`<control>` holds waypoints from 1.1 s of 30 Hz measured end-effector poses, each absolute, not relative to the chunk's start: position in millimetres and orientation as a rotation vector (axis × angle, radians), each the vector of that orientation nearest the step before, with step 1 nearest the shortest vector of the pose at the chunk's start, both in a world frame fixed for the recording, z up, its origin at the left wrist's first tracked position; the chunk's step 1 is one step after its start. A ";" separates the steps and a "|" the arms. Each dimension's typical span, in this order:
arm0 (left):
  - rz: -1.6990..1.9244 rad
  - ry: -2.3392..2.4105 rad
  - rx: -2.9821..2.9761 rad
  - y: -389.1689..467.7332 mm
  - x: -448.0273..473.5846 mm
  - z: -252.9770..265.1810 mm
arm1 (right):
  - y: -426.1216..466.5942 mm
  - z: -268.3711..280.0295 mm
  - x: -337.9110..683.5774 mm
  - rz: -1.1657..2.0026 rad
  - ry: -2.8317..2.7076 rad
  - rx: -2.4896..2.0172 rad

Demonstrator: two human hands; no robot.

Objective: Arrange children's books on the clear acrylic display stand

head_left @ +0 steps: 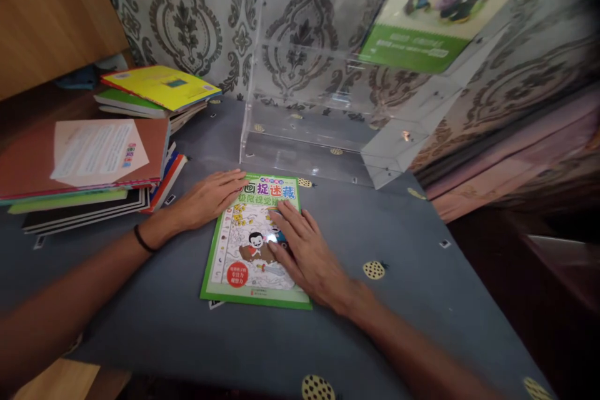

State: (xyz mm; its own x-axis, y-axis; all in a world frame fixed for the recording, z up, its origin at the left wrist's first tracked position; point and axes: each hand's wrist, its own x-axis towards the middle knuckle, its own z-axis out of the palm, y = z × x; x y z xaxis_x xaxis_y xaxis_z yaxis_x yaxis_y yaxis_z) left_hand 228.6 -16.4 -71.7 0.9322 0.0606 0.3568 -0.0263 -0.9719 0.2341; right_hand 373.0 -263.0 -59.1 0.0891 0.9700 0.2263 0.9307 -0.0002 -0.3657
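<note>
A thin book with a green border [244,250] lies flat on the blue-grey tablecloth, its cover showing cartoon figures and Chinese characters. At its upper left corner rests my left hand [209,199], fingers stretched out and their tips over the edge of the cover. My right hand [312,256] lies across the right side of the book with fingers extended, hiding part of the picture. Neither hand grips anything. Behind the book stands a clear acrylic rack [304,162] with several tiers, and a book with a green lower band [412,50] leans in its top tier.
On the left lies a stack of books topped by a brown one [28,162]. Behind it, another pile carries a yellow book [164,86]. A patterned wall [187,12] closes off the back. The table's right edge slopes down beside pinkish fabric [506,162].
</note>
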 end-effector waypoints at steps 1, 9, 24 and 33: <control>0.546 0.026 2.851 -16.3 228.8 -72.7 | -263.6 -60.8 375.5 0.130 -1.868 -1.988; 0.550 0.069 2.798 -19.4 229.4 -69.8 | -266.4 -60.3 373.6 0.098 -1.843 -2.055; 0.511 0.095 2.820 -18.1 229.0 -68.5 | -265.6 -56.5 371.9 0.033 -1.884 -2.090; 0.491 0.106 2.829 -18.3 228.6 -68.1 | -266.2 -57.7 373.1 -0.002 -1.885 -2.080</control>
State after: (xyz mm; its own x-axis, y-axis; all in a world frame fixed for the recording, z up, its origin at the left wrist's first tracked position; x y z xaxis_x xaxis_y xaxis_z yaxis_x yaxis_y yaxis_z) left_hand 228.6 -18.3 -68.1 0.9401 0.1164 0.3205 0.0257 -0.9614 0.2739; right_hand 373.1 -266.2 -57.7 0.1229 0.9673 0.2217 0.9679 -0.0675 -0.2422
